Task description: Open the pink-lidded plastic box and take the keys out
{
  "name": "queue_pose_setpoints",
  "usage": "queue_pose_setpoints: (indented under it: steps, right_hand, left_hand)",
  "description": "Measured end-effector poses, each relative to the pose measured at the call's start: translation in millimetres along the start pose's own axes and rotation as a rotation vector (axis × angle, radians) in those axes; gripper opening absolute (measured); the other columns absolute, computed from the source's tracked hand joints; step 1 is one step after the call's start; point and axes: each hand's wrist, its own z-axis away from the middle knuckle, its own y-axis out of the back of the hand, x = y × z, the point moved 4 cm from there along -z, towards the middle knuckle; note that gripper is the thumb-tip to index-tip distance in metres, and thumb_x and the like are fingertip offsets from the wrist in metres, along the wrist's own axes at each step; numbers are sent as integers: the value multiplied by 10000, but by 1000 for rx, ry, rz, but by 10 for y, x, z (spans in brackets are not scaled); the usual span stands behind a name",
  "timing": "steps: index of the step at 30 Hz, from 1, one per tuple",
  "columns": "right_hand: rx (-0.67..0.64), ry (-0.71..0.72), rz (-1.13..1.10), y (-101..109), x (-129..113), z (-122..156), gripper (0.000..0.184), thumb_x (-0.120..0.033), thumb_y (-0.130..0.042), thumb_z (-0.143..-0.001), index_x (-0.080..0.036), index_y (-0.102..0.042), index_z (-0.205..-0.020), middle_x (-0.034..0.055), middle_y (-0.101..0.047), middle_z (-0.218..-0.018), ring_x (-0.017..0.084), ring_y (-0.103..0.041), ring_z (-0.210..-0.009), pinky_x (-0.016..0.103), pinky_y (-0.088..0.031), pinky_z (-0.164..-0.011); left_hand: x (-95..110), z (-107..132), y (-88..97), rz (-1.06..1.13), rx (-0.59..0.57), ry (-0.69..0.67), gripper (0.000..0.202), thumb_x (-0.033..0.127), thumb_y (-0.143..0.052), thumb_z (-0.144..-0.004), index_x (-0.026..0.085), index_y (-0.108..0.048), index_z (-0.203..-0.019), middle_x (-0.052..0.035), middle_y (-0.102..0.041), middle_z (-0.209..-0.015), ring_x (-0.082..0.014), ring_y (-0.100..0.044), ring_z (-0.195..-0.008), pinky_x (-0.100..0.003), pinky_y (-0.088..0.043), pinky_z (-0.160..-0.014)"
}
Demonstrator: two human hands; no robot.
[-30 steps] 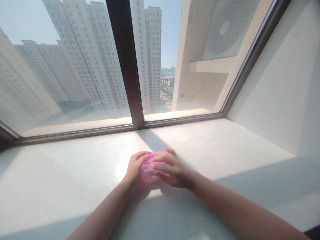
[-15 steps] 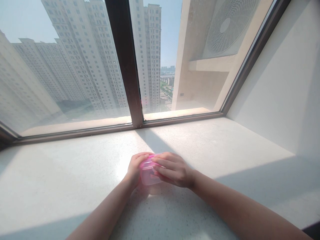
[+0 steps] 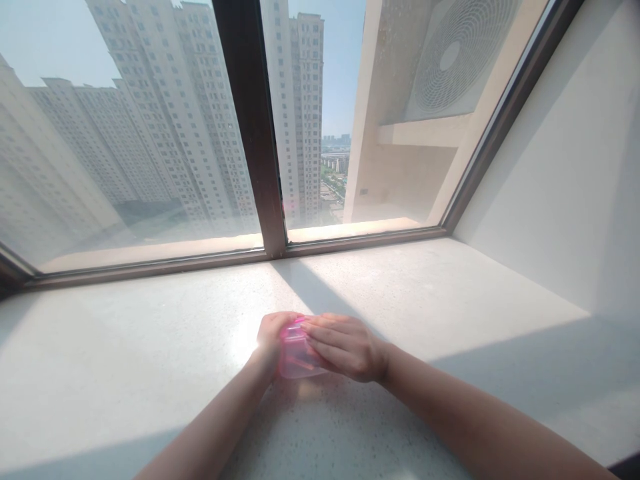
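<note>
Between my two hands is a small see-through plastic container with a bright pink lid or rim, close to the speckled white windowsill. My left hand is wrapped round its left side, fingers over the top edge. From the right, my right hand grips it, fingers laid across the top and front. Much of the lid is hidden under the fingers. Faint pinkish shapes show through the front wall, but I cannot make out what they are.
A brown-framed window runs along the back of the sill, with tall buildings and an air-conditioner unit beyond the glass. A white side wall bounds the sill on the right. Bands of sunlight and shadow cross the surface.
Both hands and the container sit slightly lower in the picture. The right fingers lie closer together, further over the container's front.
</note>
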Motion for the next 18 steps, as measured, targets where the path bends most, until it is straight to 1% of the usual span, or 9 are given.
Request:
queue_pose_setpoints:
  steps: [3, 5, 8, 11, 13, 15, 18]
  right_hand:
    - [11, 2, -37, 11, 17, 5, 209, -136, -568, -879, -94, -614, -1078, 159, -716, -1004, 235, -665, -1004, 356, -571, -842]
    - [13, -23, -75, 5, 34, 12, 236, -132, -541, -888, -87, -596, -1113, 168, -710, -1015, 233, -663, -1003, 355, -568, -840]
    - [40, -123, -135, -26, 67, 38, 265, -134, -545, -885, -132, -586, -1147, 135, -705, -1045, 213, -655, -1011, 349, -556, -852]
    - [79, -192, -197, -50, 80, 73, 316, -150, -583, -870, -191, -571, -1183, 94, -695, -1086, 198, -641, -1027, 354, -534, -878]
    - [76, -215, -210, -51, 94, 92, 373, -199, -615, -864, -207, -546, -1231, 98, -669, -1147, 209, -621, -1061, 370, -522, -884]
    - [62, -235, -194, -37, 121, 105, 443, -277, -645, -853, -205, -522, -1273, 121, -633, -1212, 232, -593, -1104, 393, -509, -884]
    - [58, -231, -174, -12, 156, 110, 500, -364, -674, -831, -194, -524, -1277, 132, -643, -1187, 244, -595, -1089, 406, -490, -885]
  left_hand:
    - [-8, -8, -5, -24, 3, -1, 221, 270, -554, -681, 144, -735, -667, -92, -706, -656, -280, -649, -730, -348, -505, -633]
    - [-24, -19, -9, -28, -4, 0, 235, 286, -545, -694, 158, -740, -657, -87, -706, -639, -279, -646, -714, -349, -502, -622]
    - [-33, -41, 14, -31, 6, -37, 247, 299, -540, -715, 168, -746, -675, -74, -713, -646, -269, -643, -704, -339, -495, -621]
    - [-9, -58, 61, -21, 14, -107, 249, 281, -544, -741, 148, -754, -761, -63, -738, -732, -248, -649, -743, -320, -485, -686]
    - [25, -58, 82, -27, -1, -156, 251, 284, -556, -753, 135, -751, -809, -66, -749, -798, -246, -650, -778, -315, -476, -721]
    - [66, -49, 94, -43, -13, -205, 263, 310, -560, -769, 132, -745, -828, -67, -749, -827, -244, -646, -785, -313, -468, -726]
    - [115, -20, 113, -94, 7, -272, 328, 380, -520, -805, 136, -737, -835, -72, -742, -848, -250, -642, -803, -317, -461, -733]
